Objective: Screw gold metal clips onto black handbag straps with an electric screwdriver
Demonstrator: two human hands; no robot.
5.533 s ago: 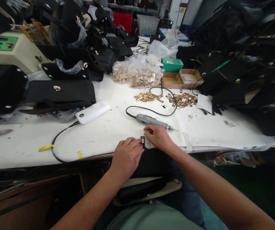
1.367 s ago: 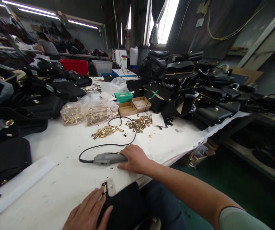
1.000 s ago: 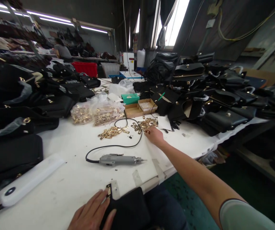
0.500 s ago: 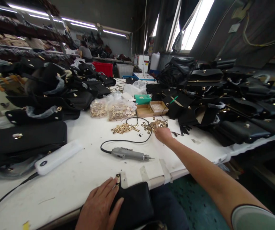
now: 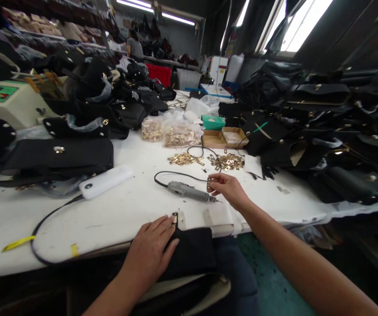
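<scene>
Pinched between the thumb and fingers of my right hand (image 5: 231, 189) is a small metal plate (image 5: 209, 183), held just above the grey electric screwdriver (image 5: 190, 192). My left hand (image 5: 151, 245) lies with its fingers stretched out on a black bag (image 5: 193, 250) at the table's front edge. Its fingertips touch the narrow strap end, where a small gold fitting (image 5: 174, 218) shows. Beyond the screwdriver lie a pile of gold plates (image 5: 231, 162) on the right and a second pile of gold pieces (image 5: 185, 159) on the left.
Black bags (image 5: 57, 158) crowd the left, with more bags (image 5: 347, 180) stacked on the right. Plastic bags of gold parts (image 5: 182, 135) and a cardboard tray (image 5: 214, 139) stand behind the piles. A white corded device (image 5: 105, 182) lies at left; the screwdriver's cable (image 5: 178, 173) loops across the white tabletop.
My right hand has come back from the right-hand pile toward me and now holds a metal plate. My left hand stays on the bag. The view has shifted, with more of the left side showing.
</scene>
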